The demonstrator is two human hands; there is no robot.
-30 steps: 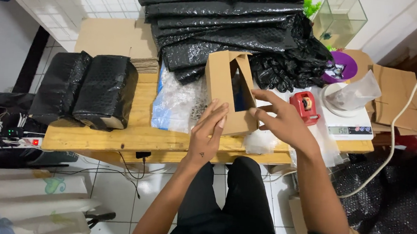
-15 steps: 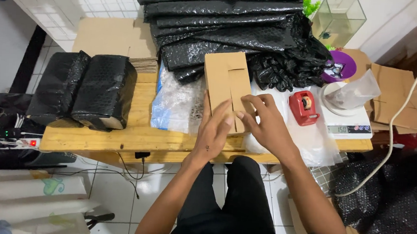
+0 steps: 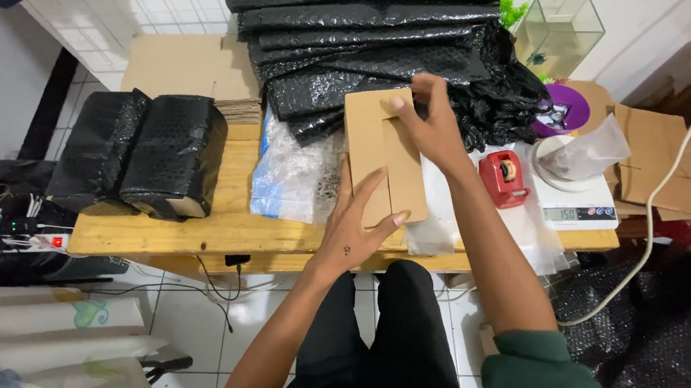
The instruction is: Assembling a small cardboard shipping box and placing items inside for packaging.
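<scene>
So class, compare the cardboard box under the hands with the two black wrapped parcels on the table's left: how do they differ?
The cardboard box is bare brown; the black parcels are wrapped in black bubble film. The box is flat and touched by both hands; the parcels look bulkier and lie untouched. All rest on the wooden table.

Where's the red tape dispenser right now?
The red tape dispenser sits on the wooden table, right of the person's right hand, beside the white scale.

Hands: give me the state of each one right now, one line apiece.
Left hand: open, fingers spread, pressing flat on the near end of the cardboard box.
Right hand: open, fingers resting on the box's far end, gripping nothing.
</scene>
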